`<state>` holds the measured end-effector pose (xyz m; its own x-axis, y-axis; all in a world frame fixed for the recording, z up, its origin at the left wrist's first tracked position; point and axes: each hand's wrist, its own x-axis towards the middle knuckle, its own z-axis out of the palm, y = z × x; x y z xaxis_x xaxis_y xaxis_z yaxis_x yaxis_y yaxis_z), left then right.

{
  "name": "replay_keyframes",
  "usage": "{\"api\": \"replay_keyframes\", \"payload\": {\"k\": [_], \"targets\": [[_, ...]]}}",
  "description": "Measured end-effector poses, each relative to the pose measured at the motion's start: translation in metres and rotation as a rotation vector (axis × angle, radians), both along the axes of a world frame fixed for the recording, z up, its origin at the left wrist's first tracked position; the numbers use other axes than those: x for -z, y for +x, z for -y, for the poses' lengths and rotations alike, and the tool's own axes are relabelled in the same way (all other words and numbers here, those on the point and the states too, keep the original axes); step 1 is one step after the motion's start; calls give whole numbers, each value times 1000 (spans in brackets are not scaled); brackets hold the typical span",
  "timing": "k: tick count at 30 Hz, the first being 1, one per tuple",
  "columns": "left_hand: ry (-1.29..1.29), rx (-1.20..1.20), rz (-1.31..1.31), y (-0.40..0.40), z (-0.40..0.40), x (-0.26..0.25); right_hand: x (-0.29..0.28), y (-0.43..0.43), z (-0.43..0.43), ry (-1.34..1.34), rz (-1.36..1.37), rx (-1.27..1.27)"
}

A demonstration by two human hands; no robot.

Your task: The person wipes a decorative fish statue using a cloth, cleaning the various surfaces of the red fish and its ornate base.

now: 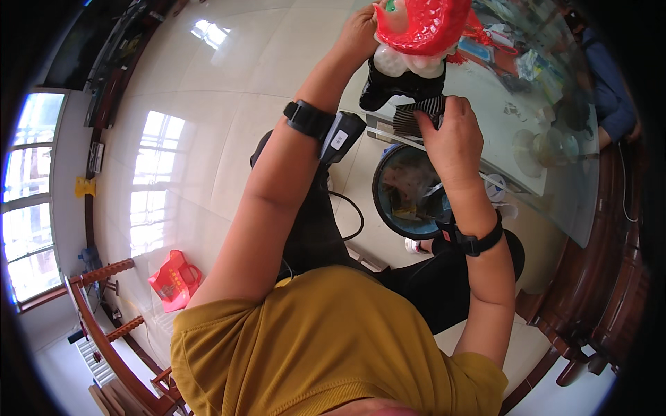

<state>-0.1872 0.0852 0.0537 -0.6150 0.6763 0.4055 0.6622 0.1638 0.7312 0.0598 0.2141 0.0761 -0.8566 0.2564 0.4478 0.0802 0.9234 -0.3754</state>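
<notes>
At the top of the head view stands a glossy ornament with a red fish-like part (434,26), white rounded lumps (393,61) below it and a black base (390,88). My left hand (362,31) grips the ornament's left side, its fingertips partly hidden behind it. Just below the base, my right hand (455,130) pinches a dark, striped, ribbed piece (411,118) between thumb and fingers, close to the glass table's edge. What the ribbed piece is made of, I cannot tell.
The glass table (567,208) carries plastic packaging (538,73), red tassels (481,34) and a translucent round object (528,151). Under its edge stands a round bin (382,200) with waste. A person's sleeve (603,78) shows at right. A red bag (176,281) lies on the floor.
</notes>
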Motion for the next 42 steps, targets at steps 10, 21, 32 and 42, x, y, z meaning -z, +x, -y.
{"api": "replay_keyframes", "payload": {"k": [10,21,32,42], "targets": [[93,-169,-306,-8,-10,27,-10,0,6,87,122,98],[279,-120,46,21,-21,2,-13,2,-3,153,211,44],[432,-111,62,22,-23,6,-9,9,0,101,142,26],[254,-145,-54,14,-12,6,-11,10,6,6,157,88]]}}
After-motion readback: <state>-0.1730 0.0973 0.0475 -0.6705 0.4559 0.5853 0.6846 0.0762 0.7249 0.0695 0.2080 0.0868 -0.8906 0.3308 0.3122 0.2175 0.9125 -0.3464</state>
